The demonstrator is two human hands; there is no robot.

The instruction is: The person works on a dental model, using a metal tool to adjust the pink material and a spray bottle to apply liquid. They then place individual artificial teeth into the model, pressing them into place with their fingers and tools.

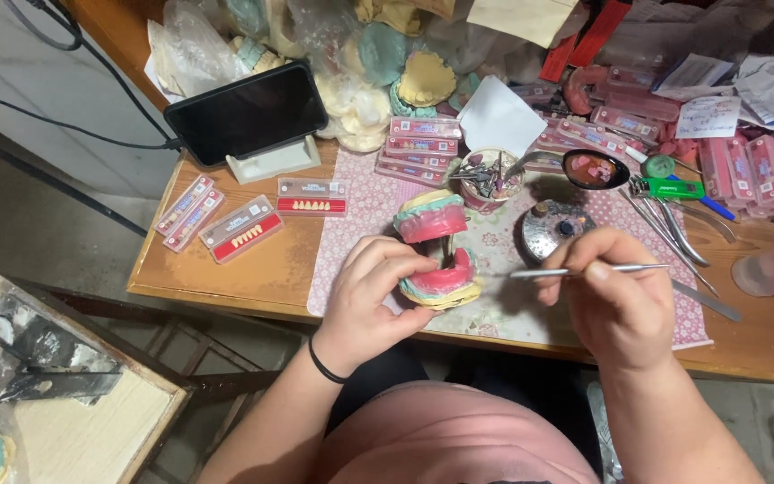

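My left hand point(371, 300) grips the lower half of a hinged dental model point(439, 254), pink wax on green and cream plaster, opened wide on a pink patterned mat point(356, 224). My right hand point(615, 296) holds a thin metal wax tool point(584, 270) horizontally, its tip pointing left toward the model, a short way off it. A black band circles my left wrist.
A small metal burner point(555, 229), a cup of tools point(487, 179), a spoon with wax point(595, 168), pliers and a green lighter point(669, 188) lie behind. Strips of artificial teeth point(242, 229) sit left. A phone on a stand point(248, 112) and plaster casts crowd the back.
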